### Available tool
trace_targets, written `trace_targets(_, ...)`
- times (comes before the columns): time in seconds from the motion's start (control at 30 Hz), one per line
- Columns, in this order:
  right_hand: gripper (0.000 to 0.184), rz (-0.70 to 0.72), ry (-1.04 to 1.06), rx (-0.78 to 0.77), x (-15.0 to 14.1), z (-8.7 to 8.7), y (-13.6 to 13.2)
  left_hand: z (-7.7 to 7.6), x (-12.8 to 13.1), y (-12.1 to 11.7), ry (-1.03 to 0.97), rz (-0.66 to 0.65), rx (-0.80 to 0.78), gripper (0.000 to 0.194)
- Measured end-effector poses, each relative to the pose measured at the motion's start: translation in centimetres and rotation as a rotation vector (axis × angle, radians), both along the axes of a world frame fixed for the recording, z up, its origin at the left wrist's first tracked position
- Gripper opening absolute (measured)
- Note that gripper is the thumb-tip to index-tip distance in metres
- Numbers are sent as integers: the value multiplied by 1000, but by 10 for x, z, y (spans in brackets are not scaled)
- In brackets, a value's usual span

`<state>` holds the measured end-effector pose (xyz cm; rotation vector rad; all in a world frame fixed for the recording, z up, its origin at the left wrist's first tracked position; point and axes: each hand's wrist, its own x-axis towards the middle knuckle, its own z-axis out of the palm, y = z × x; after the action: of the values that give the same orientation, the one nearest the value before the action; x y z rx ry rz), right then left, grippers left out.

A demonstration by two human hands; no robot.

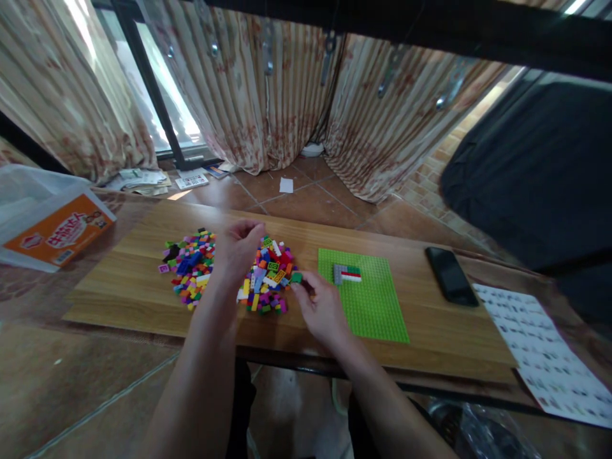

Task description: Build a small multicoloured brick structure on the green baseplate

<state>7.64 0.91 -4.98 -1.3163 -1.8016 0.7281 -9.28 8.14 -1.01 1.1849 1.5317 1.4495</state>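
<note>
My right hand (322, 306) pinches a small green brick (296, 277) between thumb and finger, at the right edge of a loose pile of coloured bricks (191, 261). Over the middle of that pile is my left hand (241, 242), its fingers drawn together; whatever they may hold is hidden. To the right of my right hand lies a light green studded baseplate (373, 306). Near its upper left part a small block of grey, green, red and white bricks (348, 274) is attached.
The wooden board (129, 268) carries a black phone (451, 275) on its right. A printed sheet (549, 350) overlaps the right end. At far left stands a whitish plastic box with an orange label (60, 229). A dark bar (430, 32) crosses overhead, with curtains (287, 95) behind.
</note>
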Motion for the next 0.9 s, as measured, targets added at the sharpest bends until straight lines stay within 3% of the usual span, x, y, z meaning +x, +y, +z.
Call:
trace_targets(0.2,31,-90,-164,-63,70,-1,1,-14,48,-7,201,-277,-6,20)
trace_targets(0.37,33,-115,-179,-218,101,-6,1,-25,79,-12,348,-480,-36,22)
trace_targets(0.57,15,-85,-241,-184,112,-9,5,-38,96,-16,501,-575,-92,20)
trace_targets(0.7,24,-95,-302,-88,112,-12,8,-43,103,-20,588,-624,-101,20)
trace_targets(0.9,23,-68,-335,-93,110,-17,15,-39,110,-28,700,-646,-182,20)
